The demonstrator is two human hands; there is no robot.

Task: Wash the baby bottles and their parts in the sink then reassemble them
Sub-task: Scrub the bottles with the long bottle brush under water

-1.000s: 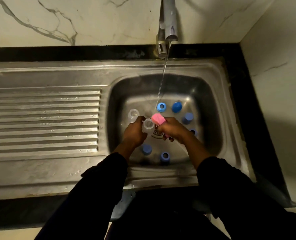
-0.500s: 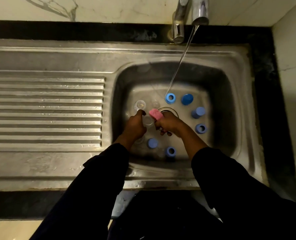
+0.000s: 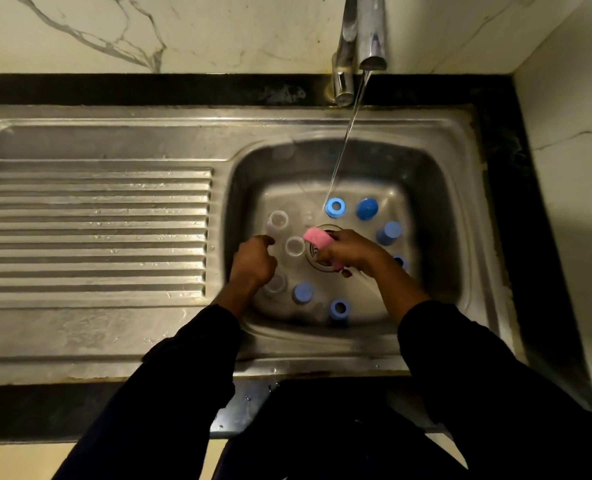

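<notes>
Steel sink basin (image 3: 436, 188), square with rounded corners, held the loose parts; a ribbed draining board (image 3: 97, 226) lay to its left. A thin stream of water (image 3: 343, 147) fell from the chrome tap (image 3: 370, 32) toward the basin floor.

Count of blue plastic pieces: six seen.
- Two open rings: one at the back beside the stream (image 3: 335, 207), one at the near edge (image 3: 338, 308).
- One domed cap (image 3: 367, 208) at the back right.
- Two closed cylindrical caps: right side (image 3: 388, 233) and near-left (image 3: 302, 293).
- One more ring (image 3: 400, 261), mostly hidden behind the right wrist.

Count of clear plastic bottles: three seen, all upright with round mouths up. One stood at the back left (image 3: 277, 220), one in the middle (image 3: 294, 246), one near the left wrist (image 3: 274, 284), faint and partly covered. A small clear piece (image 3: 307, 217) by the drain was too dim to identify.

Right hand (image 3: 353, 252) was closed around a pink sponge (image 3: 318, 238), soft-looking and rounded, its end poking out beside the middle bottle's mouth. Left hand (image 3: 253, 261) was curled loosely at that bottle's side; whether it gripped the bottle could not be told. Round drain grate (image 3: 313, 256) was half covered by the right hand. Both dark sleeves (image 3: 190, 368) ran off the lower frame.
</notes>
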